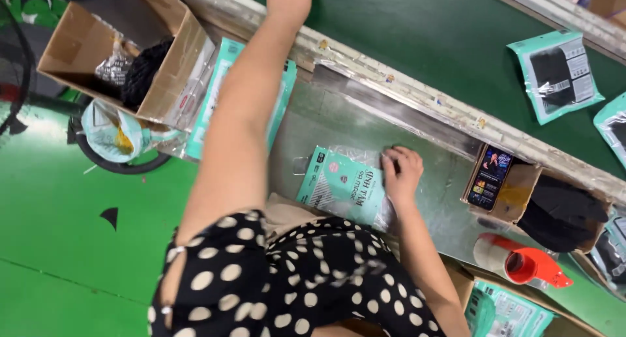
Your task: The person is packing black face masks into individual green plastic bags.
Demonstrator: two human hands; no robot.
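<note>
A flat teal pouch (344,186) of glossy film was lain on the metal bench (313,125), pinned at its clear end by the right hand (401,174), whose fingers were spread flat on it rather than closed around it, evidently to keep the slippery plastic from sliding. The left arm was stretched up towards the green belt (417,30) (its hand cut off by the frame edge, so its grip could not be told). Cardboard boxes (124,50) of dark soft goods were kept at either side within reach, with a phone (490,177) and a red tape dispenser (525,264) to the right.

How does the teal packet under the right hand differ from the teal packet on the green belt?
The packet under the right hand, packet, looks flat and pale, with no dark filling showing. The belt packet shows black contents through its clear front and lies untouched. Both are teal plastic pouches.
</note>
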